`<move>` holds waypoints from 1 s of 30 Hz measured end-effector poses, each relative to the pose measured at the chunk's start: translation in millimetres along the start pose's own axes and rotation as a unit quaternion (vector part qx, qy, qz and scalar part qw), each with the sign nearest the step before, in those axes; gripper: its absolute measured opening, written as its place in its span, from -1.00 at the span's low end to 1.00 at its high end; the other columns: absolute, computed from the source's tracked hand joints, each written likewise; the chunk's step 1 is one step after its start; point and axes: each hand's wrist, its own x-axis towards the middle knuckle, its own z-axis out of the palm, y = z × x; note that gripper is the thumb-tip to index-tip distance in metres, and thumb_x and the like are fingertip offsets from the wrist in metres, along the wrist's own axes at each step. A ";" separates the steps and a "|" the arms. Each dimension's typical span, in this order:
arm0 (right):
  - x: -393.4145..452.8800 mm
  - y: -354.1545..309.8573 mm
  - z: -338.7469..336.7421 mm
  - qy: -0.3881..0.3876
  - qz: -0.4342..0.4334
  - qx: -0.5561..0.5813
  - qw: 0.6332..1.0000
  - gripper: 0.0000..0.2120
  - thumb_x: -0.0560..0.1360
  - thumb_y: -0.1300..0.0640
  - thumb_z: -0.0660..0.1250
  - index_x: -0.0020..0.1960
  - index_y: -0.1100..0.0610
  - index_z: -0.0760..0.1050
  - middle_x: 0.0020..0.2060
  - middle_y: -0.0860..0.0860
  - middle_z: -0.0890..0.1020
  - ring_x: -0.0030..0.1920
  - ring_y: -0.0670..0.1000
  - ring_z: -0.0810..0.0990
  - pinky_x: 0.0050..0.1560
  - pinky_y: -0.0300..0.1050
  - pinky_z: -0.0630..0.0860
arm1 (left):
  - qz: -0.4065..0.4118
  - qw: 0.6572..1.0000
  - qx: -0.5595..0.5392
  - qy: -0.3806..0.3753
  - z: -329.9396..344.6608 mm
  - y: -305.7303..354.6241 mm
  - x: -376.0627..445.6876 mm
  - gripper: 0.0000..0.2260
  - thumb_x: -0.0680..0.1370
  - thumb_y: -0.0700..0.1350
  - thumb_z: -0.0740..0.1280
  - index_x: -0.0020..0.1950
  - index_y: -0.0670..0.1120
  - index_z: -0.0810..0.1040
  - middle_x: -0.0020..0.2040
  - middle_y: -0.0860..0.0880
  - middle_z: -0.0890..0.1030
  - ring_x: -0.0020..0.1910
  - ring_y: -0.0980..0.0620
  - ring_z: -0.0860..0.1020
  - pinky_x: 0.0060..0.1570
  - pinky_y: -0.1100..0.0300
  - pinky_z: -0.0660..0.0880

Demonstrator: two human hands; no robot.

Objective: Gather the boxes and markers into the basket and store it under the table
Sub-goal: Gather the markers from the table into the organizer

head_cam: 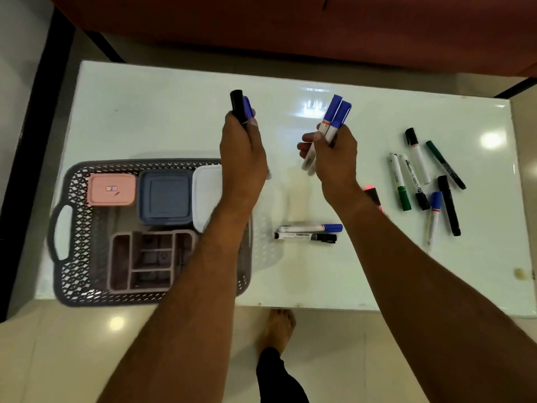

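A grey lattice basket (74,237) sits at the table's left, holding a pink box (112,189), a blue box (165,197), a white box (205,196) and a mauve divided organizer (145,261). My left hand (241,152) is above the basket's right end, closed around a black and a blue marker (240,106). My right hand (334,152) grips two blue-capped markers (335,114) over the table's middle. Two markers (306,232) lie near the front edge. Several more markers (421,178) are scattered to the right, and a pink one (370,189) peeks from behind my right forearm.
The glossy white table (174,117) stands on a pale tiled floor. A red-brown sofa (290,24) runs along the far side. My bare foot (277,327) shows below the front edge. The basket's left handle (59,232) overhangs near the table's left edge.
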 end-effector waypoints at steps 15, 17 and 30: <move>-206.9 0.1 133.2 -0.013 -0.072 0.128 0.989 -0.77 0.63 0.38 0.33 0.20 0.13 0.50 -0.06 0.10 0.73 0.07 0.18 0.76 0.12 -0.06 0.68 | 0.086 0.971 -0.166 0.146 -232.6 -54.8 -68.1 -0.59 0.64 -0.31 0.32 0.46 -0.34 0.32 0.10 -0.35 0.57 0.11 -0.40 0.62 0.21 -0.17 0.60; -223.4 10.5 142.4 0.009 -0.066 0.111 0.992 -0.77 0.63 0.37 0.34 0.23 0.15 0.49 -0.03 0.13 0.74 0.09 0.13 0.76 0.14 -0.07 0.68 | 0.055 0.975 -0.144 0.158 -239.8 -70.6 -79.4 -0.63 0.62 -0.30 0.35 0.41 -0.33 0.41 0.13 -0.33 0.63 0.11 -0.27 0.67 0.21 -0.25 0.59; -248.4 56.6 168.4 0.115 -0.081 0.045 0.989 -0.72 0.62 0.37 0.35 0.19 0.04 0.50 0.08 0.15 0.72 0.12 0.08 0.72 0.32 0.07 0.63 | -0.003 0.978 -0.116 0.172 -231.2 -119.3 -98.1 -0.62 0.61 -0.21 0.37 0.40 -0.28 0.44 0.14 -0.20 0.66 0.10 -0.03 0.67 0.20 -0.02 0.62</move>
